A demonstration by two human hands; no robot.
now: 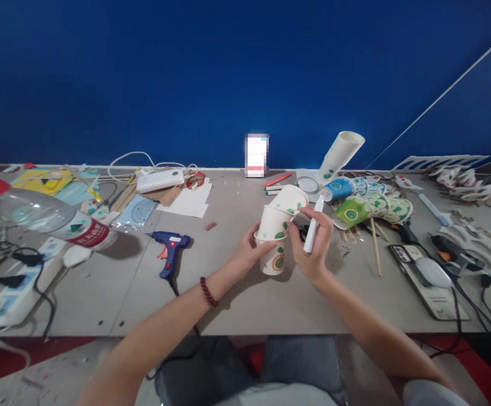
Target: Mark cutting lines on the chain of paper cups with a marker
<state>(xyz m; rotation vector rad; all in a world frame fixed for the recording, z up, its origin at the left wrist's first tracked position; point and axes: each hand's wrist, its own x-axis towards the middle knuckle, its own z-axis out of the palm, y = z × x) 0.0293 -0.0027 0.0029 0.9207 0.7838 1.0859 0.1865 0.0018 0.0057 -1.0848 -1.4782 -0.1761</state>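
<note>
My left hand point(248, 252) is wrapped round the side of several joined white paper cups point(273, 256) with green leaf prints. The lowest cup stands near the table's front, and the upper ones bend to the right. In my right hand point(315, 245) a white marker pen point(313, 225) is held, its tip pointing up and away. The fingers of that hand are close against the cups' right side; whether they touch is hard to tell. A dark object point(301, 230) lies partly hidden behind the right hand.
A blue glue gun point(170, 248) and a water bottle point(59, 217) lie left. Behind stand a lit phone point(256, 155) and a leaning cup stack point(341, 153). Joined blue cups point(350, 187) and green cups point(372, 208) lie right, near another phone point(427, 282) and cables. A power strip point(23, 282) sits far left.
</note>
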